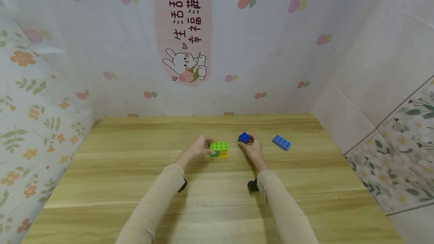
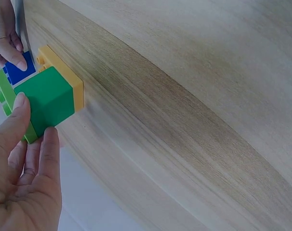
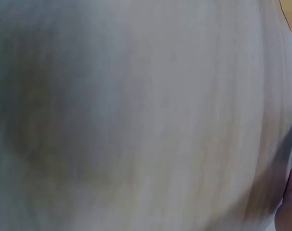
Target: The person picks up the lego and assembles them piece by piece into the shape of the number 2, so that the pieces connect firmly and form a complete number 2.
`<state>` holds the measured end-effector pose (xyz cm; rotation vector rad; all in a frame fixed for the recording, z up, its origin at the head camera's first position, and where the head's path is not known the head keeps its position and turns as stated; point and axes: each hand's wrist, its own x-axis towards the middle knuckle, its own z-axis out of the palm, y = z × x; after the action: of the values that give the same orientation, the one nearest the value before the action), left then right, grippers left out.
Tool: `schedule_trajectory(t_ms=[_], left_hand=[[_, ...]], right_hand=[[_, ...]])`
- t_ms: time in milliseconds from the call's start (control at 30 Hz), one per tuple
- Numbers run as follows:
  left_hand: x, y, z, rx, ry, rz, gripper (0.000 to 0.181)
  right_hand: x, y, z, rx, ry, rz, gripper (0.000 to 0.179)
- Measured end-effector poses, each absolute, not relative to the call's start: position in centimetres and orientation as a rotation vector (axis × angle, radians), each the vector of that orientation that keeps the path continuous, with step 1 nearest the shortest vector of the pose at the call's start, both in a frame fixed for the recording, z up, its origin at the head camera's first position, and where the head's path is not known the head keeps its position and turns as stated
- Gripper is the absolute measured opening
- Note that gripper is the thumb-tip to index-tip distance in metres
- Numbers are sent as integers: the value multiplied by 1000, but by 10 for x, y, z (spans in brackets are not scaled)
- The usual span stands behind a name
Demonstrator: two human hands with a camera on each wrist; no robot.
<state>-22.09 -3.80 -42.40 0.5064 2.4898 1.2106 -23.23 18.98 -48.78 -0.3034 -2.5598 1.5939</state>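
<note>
Blue block (image 1: 243,138) in right hand (image 1: 253,149), stack (image 1: 217,147) in left hand (image 1: 198,147)

- Right hand: narrow, thumb and fingers pinching the blue block at their tips; block sits right of the stack and near it, bare bench (image 1: 217,206) visible between; contact with bench, cannot tell
- Left hand: thumb and fingers grip the stack from its left side, thumb tip against the green block (image 2: 45,98)
- Stack order: lime brick (image 1: 221,144) on top, green block in the middle, yellow brick (image 1: 223,154) at base; some yellow studs bare beside the green block, under the lime overhang
- Light blue brick (image 1: 281,143): lies to the right of the right hand, apart from it; oblong, two rows of studs
- Materials: smooth plastic, round studs; green block flat-sided and boxy, blue block squarish on top; bench pale, streaked wood grain; cloth (image 1: 278,59) behind, creased, printed
- Right wrist view blurred; finger and blue edge only partly visible
</note>
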Motion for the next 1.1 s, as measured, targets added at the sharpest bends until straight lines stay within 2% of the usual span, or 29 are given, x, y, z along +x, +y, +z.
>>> schedule_trajectory(t_ms=[567, 1100], left_hand=[[-215, -34, -424, 474, 2475, 1200, 41], [-219, -37, -422, 446, 2464, 1218, 42]], right_hand=[[-227, 195, -493, -306, -2602, 1502, 53], [-228, 193, -463, -247, -2681, 1656, 52]])
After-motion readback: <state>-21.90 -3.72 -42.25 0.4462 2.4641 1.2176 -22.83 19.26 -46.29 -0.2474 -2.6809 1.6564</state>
